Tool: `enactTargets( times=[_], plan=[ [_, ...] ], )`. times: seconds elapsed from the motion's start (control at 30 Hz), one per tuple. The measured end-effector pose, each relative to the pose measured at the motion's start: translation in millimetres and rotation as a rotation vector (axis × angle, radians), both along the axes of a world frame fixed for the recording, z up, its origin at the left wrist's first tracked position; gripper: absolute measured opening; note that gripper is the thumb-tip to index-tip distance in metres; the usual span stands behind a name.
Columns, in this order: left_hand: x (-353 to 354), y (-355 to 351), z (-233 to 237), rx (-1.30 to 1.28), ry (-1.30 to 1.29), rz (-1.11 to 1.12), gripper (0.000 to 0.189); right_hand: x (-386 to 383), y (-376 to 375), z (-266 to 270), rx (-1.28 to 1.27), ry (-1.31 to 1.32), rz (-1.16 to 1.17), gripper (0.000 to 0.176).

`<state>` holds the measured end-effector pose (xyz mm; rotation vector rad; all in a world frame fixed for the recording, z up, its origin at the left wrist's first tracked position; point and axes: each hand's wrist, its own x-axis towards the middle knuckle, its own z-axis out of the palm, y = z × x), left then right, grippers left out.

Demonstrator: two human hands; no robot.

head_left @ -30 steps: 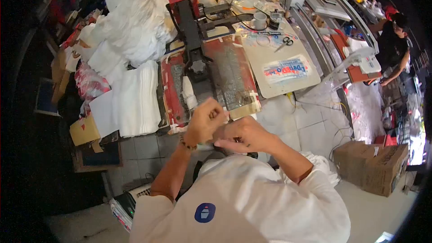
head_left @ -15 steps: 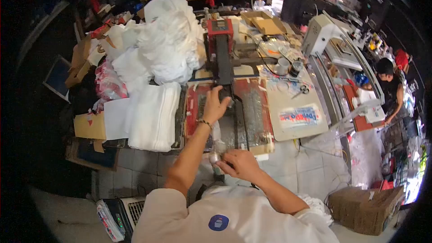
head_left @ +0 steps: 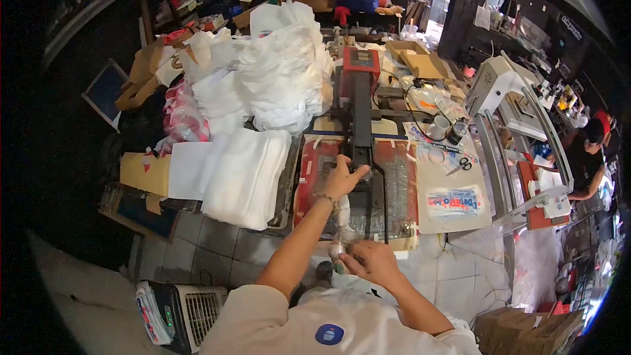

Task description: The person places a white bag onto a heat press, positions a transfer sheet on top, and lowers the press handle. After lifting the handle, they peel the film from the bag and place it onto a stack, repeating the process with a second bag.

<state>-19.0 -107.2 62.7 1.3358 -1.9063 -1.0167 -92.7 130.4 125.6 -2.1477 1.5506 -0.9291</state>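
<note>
A heat press with a red control box and a long black arm stands before me. Under its arm lies a taped red and grey bed. My left hand rests against the front of the black arm, its thumb and fingers apart. Nearer my body, my right hand is closed on the press handle, beside its pale, rounded end. The fingers partly hide the handle. To the right, a beige board carries a printed sheet with red and blue lettering.
White cloth is heaped at the back left, with a neat white stack in front. Scissors and cups lie right. Beyond a white machine frame a co-worker bends over a bench. A cardboard box sits lower right.
The view has shifted, so the table and press appear farther right and slightly lower. Both hands keep about the same places on the press.
</note>
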Motion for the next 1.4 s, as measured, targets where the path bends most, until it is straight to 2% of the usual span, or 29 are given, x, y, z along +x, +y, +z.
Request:
enactTargets(
  times=[0.13,0.2,0.37,0.53,0.73,0.83,0.9,1.03,1.1,1.2,1.3,1.4],
  plan=[
    [3,3,12,-0.004,-0.006,-0.005,0.076,0,-1,3,-0.002,-0.016,0.005,0.033],
    [5,5,21,0.123,-0.009,-0.072,0.079,-1,0,1,0.067,-0.003,-0.006,0.033],
    [2,0,2,0.048,0.022,-0.04,0.077,-1,1,2,0.077,-0.03,-0.019,0.033],
    [2,4,10,0.033,0.025,-0.026,0.076,-1,0,-2,-0.005,-0.044,-0.026,0.029],
    [3,5,13,0.02,0.022,-0.005,0.075,-1,0,-3,0.05,-0.044,-0.039,0.034],
    [2,7,13,0.127,0.111,-0.004,0.077,-2,0,-6,0.055,-0.026,-0.039,0.034],
    [1,4,6,0.048,0.123,0.006,0.075,-2,0,-6,0.048,-0.049,-0.023,0.034],
    [0,4,4,0.061,0.149,-0.001,0.074,-3,1,-4,0.058,-0.054,-0.031,0.033],
    [0,6,3,-0.045,0.139,0.031,0.065,-2,1,-3,0.027,-0.047,-0.028,0.031],
    [-1,4,-2,-0.08,0.125,0.05,0.063,-2,1,-1,0.033,-0.051,-0.015,0.031],
    [-1,2,-3,0.049,0.13,0.032,0.063,-2,1,-1,0.033,-0.055,-0.016,0.03],
    [-2,2,-6,-0.038,0.164,0.044,0.063,-3,0,-4,0.012,-0.037,-0.004,0.03]
  ],
)
